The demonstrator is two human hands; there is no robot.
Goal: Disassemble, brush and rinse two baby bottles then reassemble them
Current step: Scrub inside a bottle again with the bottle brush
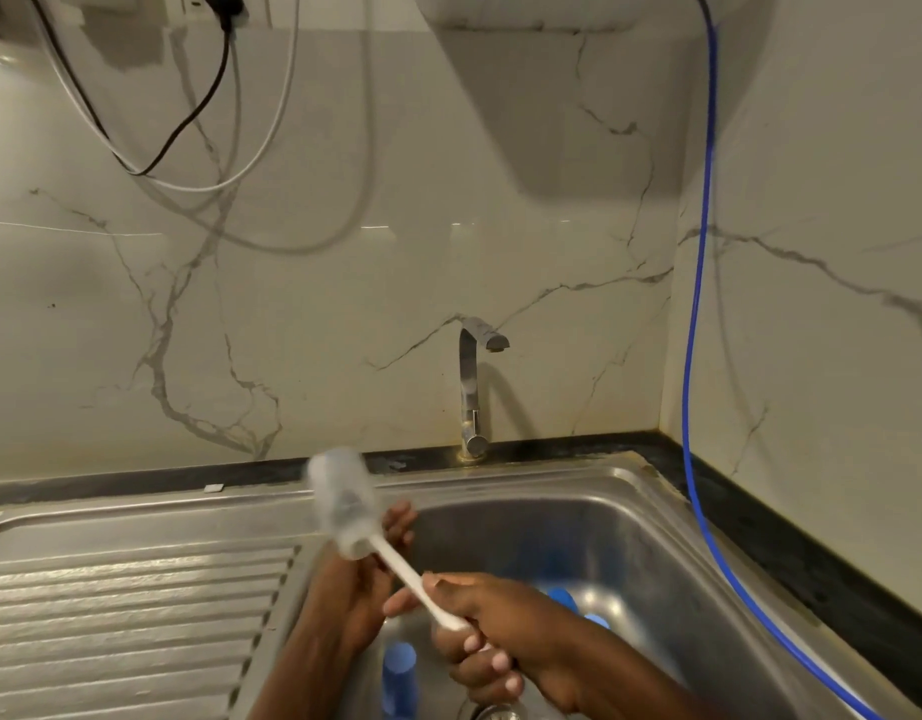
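Note:
A clear baby bottle body (343, 504) is tilted up over the sink's left rim, blurred by motion. My left hand (362, 579) grips its lower end from behind. A white bottle brush (412, 579) runs into the bottle's mouth, and my right hand (487, 623) grips its handle. Blue bottle parts lie in the basin: a blue cap-like piece (399, 678) near the bottom edge and others (568, 600) behind my right wrist, partly hidden.
The steel sink (651, 543) has a ribbed draining board (126, 610) on the left and a drain (495, 713) at the bottom. A chrome tap (471, 387) stands behind, with no water running. A blue hose (700, 314) hangs down the right wall.

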